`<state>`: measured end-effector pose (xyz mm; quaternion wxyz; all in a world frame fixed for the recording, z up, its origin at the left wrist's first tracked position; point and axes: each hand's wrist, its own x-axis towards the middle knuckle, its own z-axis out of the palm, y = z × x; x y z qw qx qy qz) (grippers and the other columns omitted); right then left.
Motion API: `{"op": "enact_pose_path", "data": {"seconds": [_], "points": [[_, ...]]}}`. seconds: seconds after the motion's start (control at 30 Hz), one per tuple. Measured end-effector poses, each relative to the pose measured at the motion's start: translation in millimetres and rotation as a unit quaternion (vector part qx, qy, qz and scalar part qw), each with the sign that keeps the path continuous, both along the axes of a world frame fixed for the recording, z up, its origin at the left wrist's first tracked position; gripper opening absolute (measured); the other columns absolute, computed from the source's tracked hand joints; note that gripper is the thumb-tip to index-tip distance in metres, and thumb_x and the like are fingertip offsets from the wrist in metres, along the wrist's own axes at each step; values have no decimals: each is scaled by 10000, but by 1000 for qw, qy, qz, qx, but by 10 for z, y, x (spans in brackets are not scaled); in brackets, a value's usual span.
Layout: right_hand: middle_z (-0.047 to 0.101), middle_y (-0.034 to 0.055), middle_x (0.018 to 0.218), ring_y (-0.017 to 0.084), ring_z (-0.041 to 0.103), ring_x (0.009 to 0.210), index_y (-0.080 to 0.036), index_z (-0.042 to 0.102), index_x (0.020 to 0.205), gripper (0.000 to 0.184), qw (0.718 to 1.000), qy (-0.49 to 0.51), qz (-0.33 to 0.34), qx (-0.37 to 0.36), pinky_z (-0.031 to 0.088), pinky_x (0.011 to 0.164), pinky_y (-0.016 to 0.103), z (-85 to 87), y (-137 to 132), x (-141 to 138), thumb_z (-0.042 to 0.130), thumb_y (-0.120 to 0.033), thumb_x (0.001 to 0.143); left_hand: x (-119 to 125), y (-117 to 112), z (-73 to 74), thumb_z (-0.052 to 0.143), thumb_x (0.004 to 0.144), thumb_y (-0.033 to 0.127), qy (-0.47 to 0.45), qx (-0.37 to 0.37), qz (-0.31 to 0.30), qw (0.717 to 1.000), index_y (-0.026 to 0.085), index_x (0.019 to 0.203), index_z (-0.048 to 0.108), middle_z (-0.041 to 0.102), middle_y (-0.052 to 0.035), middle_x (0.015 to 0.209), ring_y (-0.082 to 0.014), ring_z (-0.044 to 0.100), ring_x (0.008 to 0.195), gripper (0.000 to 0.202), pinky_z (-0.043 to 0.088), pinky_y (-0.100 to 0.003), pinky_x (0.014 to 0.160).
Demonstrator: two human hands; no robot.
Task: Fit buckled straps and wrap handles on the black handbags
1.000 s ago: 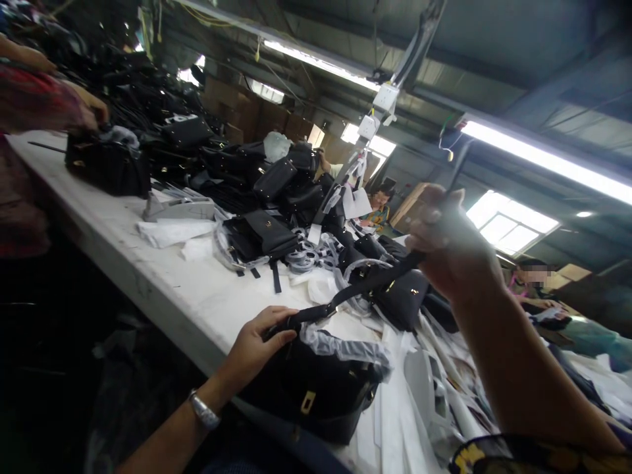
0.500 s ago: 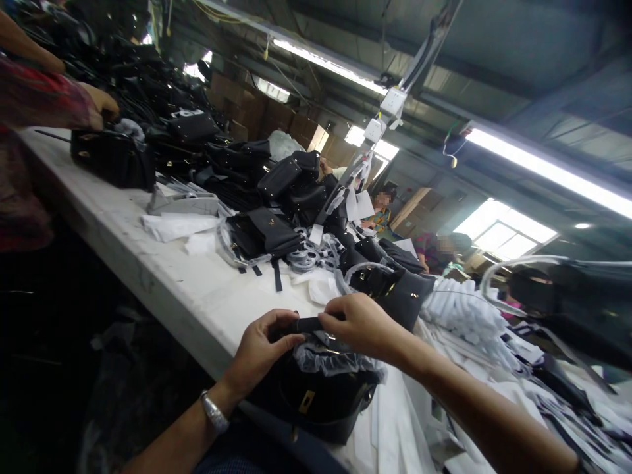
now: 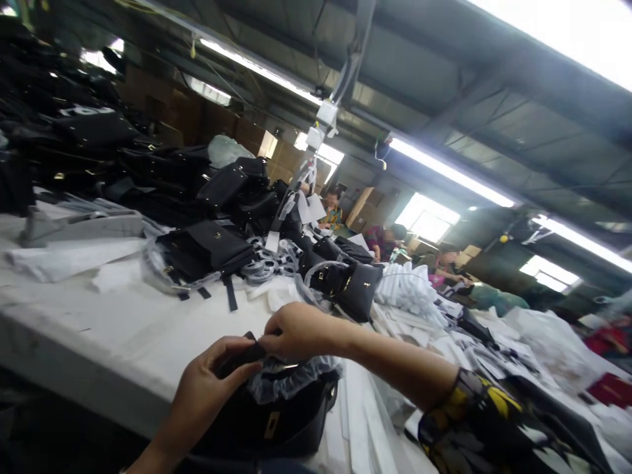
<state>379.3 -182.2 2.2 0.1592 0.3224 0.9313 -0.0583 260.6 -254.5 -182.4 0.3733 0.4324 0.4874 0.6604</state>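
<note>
A black handbag (image 3: 296, 421) with a gold clasp stands at the table's near edge, right in front of me. Clear plastic wrap (image 3: 291, 382) is bunched around its top. Above the bag, a black strap (image 3: 239, 359) runs between my hands. My left hand (image 3: 205, 378) pinches it between thumb and fingers. Closed on the strap's other end is my right hand (image 3: 296, 332), back of the hand upward; its fingertips are partly hidden. Whether the strap is joined to the bag I cannot tell.
On the white table (image 3: 133, 329) lie another black bag (image 3: 207, 250) with wrapped handles, a second bag (image 3: 358, 289) and white strips (image 3: 368, 421). A large pile of black bags (image 3: 232, 187) rises at the back left. Several people sit farther back.
My view has swung right, so the co-worker's arm at the left has left the picture. My hands have drawn closer together, and less of the strap shows between them.
</note>
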Motion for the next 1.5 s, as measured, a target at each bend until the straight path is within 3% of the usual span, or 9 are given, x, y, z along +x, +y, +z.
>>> {"op": "enact_pose_path", "data": {"seconds": [0.17,0.33,0.5,0.73,0.87,1.07,1.23,1.4,1.5], "points": [[651,-15,688,114,544,649,-190,754,878,311,996,5,10,-91,356,569,198,-27,80,-26,505,-371,831,33,14,-40,856,600,430,-9,-12,7,1000,204,893,734,771,-58,963,-290,716,956,389,587,-371,885],[634,-7,648,121,496,587,-180,753,852,321,999,-6,-2,-50,320,522,224,-94,88,33,513,-391,817,42,0,-22,867,568,454,-43,-44,24,998,210,926,747,770,-72,1035,-321,702,1013,450,556,-428,950],[640,-3,644,105,497,580,-160,747,843,417,997,25,10,-69,313,532,222,-219,84,70,474,-472,891,64,-44,26,854,639,391,-25,-10,-11,1000,210,944,746,759,-67,1056,-293,685,1049,370,528,-390,979],[732,79,821,214,647,744,-192,722,964,371,992,30,89,79,370,606,272,-252,-8,42,478,-471,947,51,-72,107,785,753,349,-8,31,15,999,221,999,746,745,-58,1048,-253,675,1033,280,517,-366,972],[720,109,1078,279,664,959,-197,640,1169,565,982,67,143,102,440,732,310,-281,8,78,699,-601,779,-28,-127,134,782,750,349,77,65,79,992,259,992,777,704,-55,1122,-260,630,1109,258,470,-368,1032],[760,73,893,246,680,875,-218,714,1007,275,983,27,142,110,426,784,323,-347,11,22,675,-451,866,-53,-243,111,772,745,417,29,2,121,992,229,1045,715,718,-67,1047,-257,686,949,359,569,-332,812],[760,81,936,215,680,870,-203,652,1139,242,973,51,195,113,425,858,332,-480,34,29,623,-311,923,-61,-283,194,742,755,511,-137,-81,-31,987,157,942,718,746,-76,897,-210,692,813,401,540,-275,715],[755,96,1020,201,687,902,-172,577,1268,352,951,76,281,109,382,998,352,-486,43,25,601,-287,937,-55,-259,321,811,701,470,-228,-117,-92,962,145,880,717,667,-12,743,-89,560,597,383,423,-170,533],[768,72,930,210,697,871,-201,640,1183,282,953,44,274,122,356,1042,387,-364,22,11,618,-302,921,-106,-264,259,824,686,475,-263,-118,-107,952,145,815,686,564,34,640,-61,474,527,380,356,-153,478]]}}
